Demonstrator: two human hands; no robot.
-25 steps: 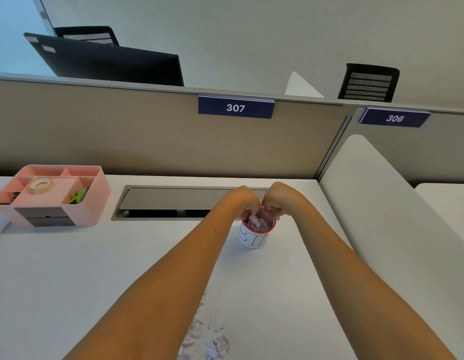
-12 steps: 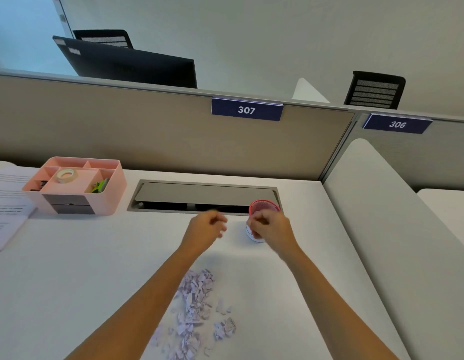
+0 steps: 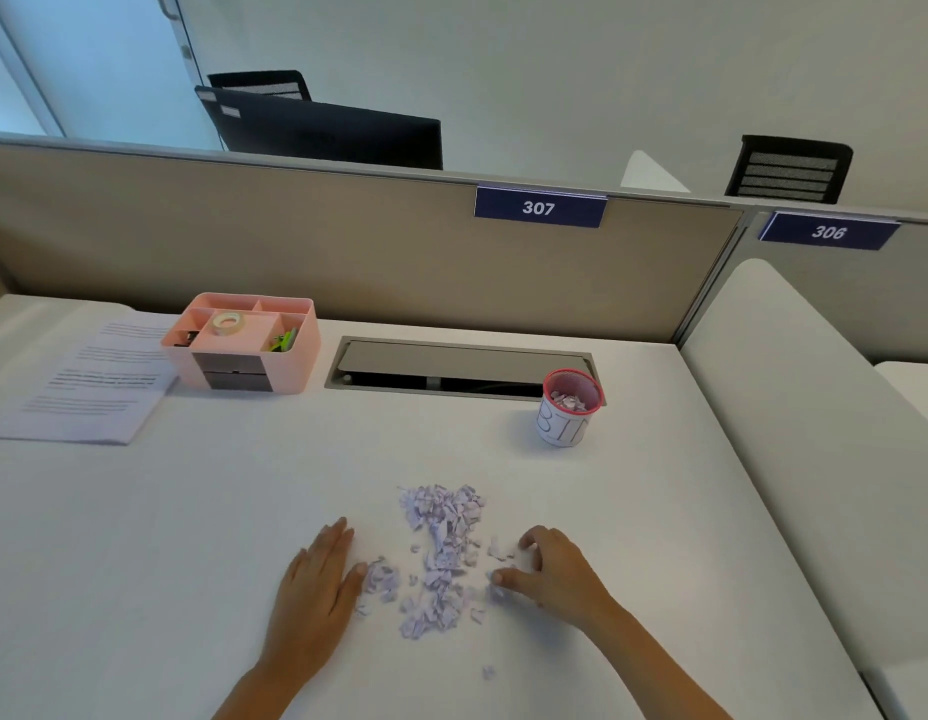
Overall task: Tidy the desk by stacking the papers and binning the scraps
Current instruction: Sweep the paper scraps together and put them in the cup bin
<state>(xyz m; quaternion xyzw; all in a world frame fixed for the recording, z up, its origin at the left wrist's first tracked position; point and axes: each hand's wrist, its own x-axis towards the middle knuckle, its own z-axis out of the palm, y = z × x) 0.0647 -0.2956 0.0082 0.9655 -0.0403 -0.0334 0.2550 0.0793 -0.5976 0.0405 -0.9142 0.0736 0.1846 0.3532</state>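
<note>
Both hands had come back from the bin (image 3: 572, 407) to the scraps (image 3: 441, 553) — away from the rim, down onto the desk (image 3: 139, 537). Left hand (image 3: 316, 589) lay flat, fingers straight, thumb touching the pile's left edge. Right hand (image 3: 550, 571) was loosely curled at the right edge, holding nothing I could make out. Bin already held some scraps; most were still heaped on the desk, well short of it. Papers (image 3: 87, 376) sat stacked far left — that part looked done.

Your single head-worn view, looking forward and down over the desk (image 3: 139, 537), hands near at 6 o'clock, partition (image 3: 295, 241) far at 12 o'clock
</note>
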